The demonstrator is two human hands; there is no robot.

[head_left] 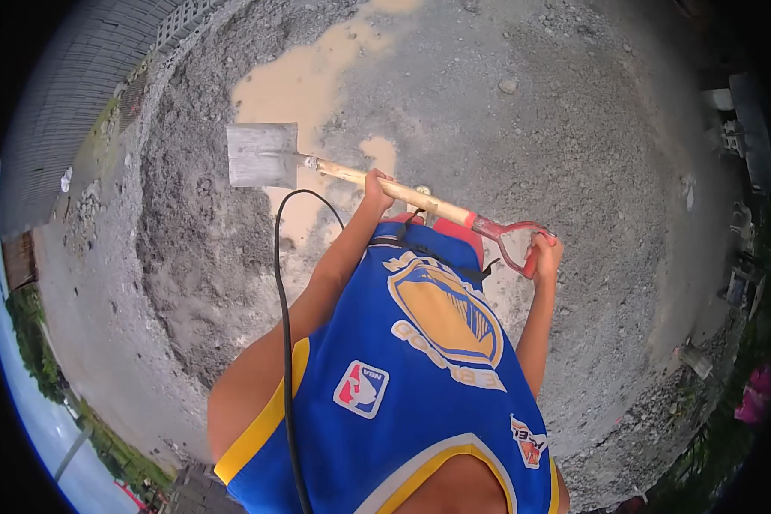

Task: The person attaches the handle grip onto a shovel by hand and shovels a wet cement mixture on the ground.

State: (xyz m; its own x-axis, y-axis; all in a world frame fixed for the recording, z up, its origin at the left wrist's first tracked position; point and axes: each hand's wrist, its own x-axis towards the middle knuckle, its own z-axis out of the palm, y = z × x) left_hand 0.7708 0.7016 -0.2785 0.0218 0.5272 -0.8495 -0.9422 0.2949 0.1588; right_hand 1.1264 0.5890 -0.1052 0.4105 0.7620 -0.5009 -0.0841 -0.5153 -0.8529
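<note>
A shovel lies across the front of my body, its square grey metal blade off to the left. Midway along the pale wooden shaft, my left hand is closed round the wood. At the right end, my right hand grips the red D-shaped handle. The blade is bare on the side that shows, and it is held over grey gravelly ground beside a muddy puddle.
Loose grey gravel is heaped along the left, and rougher gravel spreads at the far right. A black cable loops past my left arm. Stacked grey blocks stand at the far left. A single stone lies ahead.
</note>
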